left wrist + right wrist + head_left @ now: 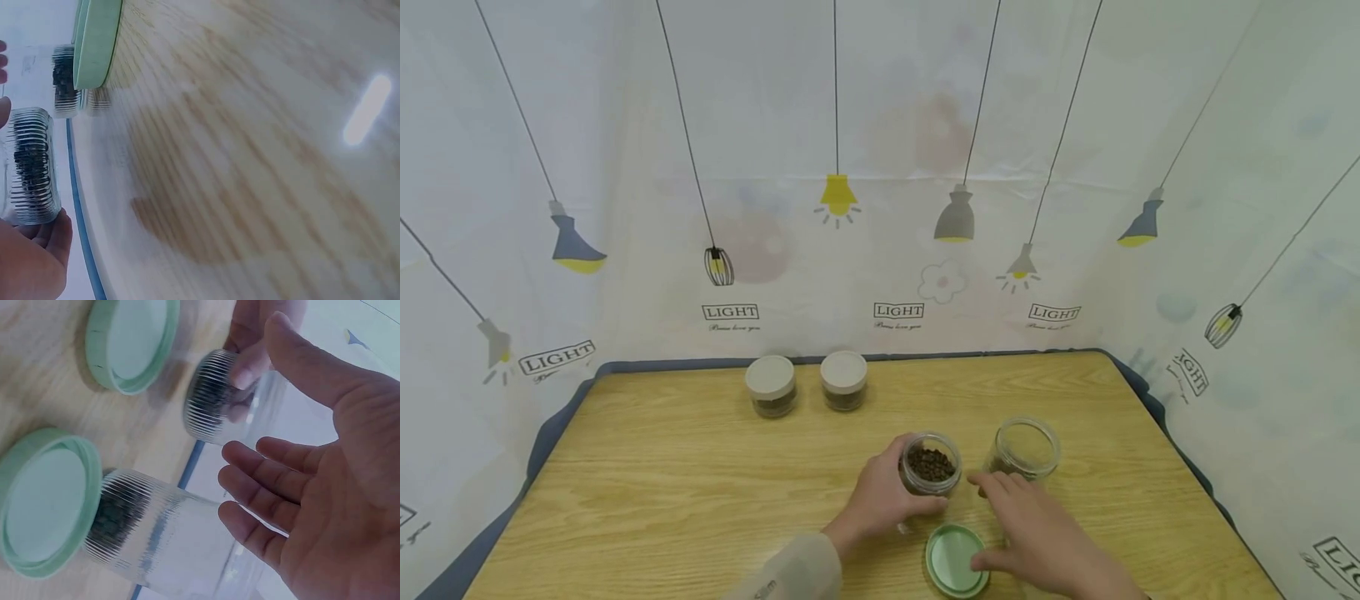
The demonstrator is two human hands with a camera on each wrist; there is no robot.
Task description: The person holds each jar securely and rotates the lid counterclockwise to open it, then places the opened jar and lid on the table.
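My left hand [880,498] grips a clear ribbed jar [917,483] without a lid, dark brown coffee beans [931,463] inside it. Whether this jar is off the table I cannot tell. My right hand [1037,529] hovers to its right, fingers loosely extended and holding nothing; its palm shows in the right wrist view. Beyond that hand stands a second uncovered jar [1026,446], with dark contents [119,515] at its bottom. A green lid [955,562] lies near my right thumb. Another green lid [47,503] appears in the right wrist view, hidden from the head view.
Two jars with whitish lids, one on the left [771,386] and one beside it [844,380], stand at the back of the wooden table [685,483]. Behind the table hangs a pale curtain [880,100] printed with lamps.
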